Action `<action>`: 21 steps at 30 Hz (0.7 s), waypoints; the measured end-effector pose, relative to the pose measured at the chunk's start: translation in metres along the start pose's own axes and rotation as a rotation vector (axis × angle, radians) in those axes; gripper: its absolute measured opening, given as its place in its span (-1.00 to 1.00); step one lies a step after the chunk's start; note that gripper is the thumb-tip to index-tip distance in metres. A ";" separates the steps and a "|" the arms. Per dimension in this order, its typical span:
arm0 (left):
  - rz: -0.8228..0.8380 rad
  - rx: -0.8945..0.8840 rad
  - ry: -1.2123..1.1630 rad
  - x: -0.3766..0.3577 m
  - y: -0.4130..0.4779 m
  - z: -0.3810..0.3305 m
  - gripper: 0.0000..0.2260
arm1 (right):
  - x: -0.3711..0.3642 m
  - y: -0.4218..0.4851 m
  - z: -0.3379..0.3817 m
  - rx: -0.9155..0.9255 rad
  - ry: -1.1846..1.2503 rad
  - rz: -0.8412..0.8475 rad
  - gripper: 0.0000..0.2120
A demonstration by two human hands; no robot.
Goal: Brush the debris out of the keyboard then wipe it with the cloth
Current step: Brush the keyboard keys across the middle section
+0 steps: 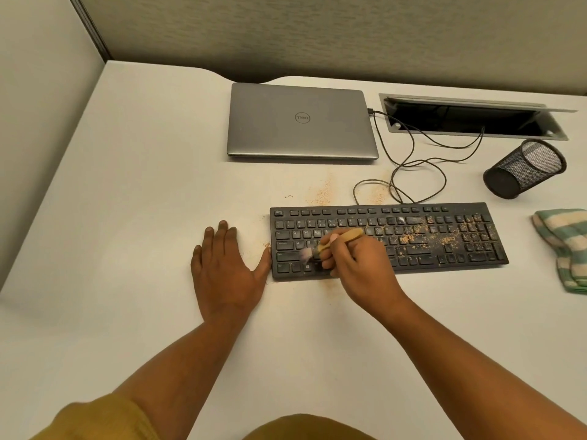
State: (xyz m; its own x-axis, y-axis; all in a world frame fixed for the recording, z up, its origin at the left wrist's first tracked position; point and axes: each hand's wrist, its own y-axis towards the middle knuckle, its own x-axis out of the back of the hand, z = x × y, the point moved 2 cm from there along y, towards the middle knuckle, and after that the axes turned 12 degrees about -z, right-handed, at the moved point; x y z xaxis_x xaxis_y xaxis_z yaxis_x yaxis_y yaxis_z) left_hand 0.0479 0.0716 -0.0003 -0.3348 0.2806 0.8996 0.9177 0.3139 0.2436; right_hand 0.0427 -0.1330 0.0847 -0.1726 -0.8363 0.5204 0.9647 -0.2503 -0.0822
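A black keyboard (444, 239) lies on the white desk, with tan crumbs (425, 233) scattered over its right half. My right hand (355, 262) grips a small brush with a wooden handle (346, 236); its pale bristles touch the keys at the keyboard's lower left. My left hand (225, 268) lies flat on the desk, fingers spread, thumb against the keyboard's left edge. A folded green and cream striped cloth (562, 249) rests to the right of the keyboard.
A shut grey laptop (301, 122) sits behind the keyboard, its cable (409, 160) looping to the keyboard. A black mesh pen cup (524, 169) lies on its side at the right. An open cable hatch (470, 119) is at the back. Crumbs (320, 192) dust the desk.
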 end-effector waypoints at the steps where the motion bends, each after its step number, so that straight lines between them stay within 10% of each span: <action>1: -0.003 -0.001 0.000 0.000 0.000 0.000 -0.34 | -0.001 0.000 0.000 -0.010 -0.007 0.026 -0.67; 15: -0.008 -0.003 -0.011 0.001 0.000 0.000 -0.26 | -0.008 -0.038 -0.009 0.093 0.022 0.143 -0.75; 21: -0.007 -0.009 -0.012 -0.001 0.001 0.002 -0.24 | 0.050 -0.049 -0.066 0.064 -0.087 -0.269 -0.79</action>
State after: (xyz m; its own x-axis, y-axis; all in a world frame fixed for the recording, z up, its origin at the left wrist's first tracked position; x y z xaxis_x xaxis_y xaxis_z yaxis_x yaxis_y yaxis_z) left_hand 0.0485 0.0731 -0.0016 -0.3441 0.2890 0.8934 0.9170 0.3080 0.2535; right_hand -0.0259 -0.1947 0.0587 -0.4090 -0.6985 0.5872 0.8976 -0.4240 0.1209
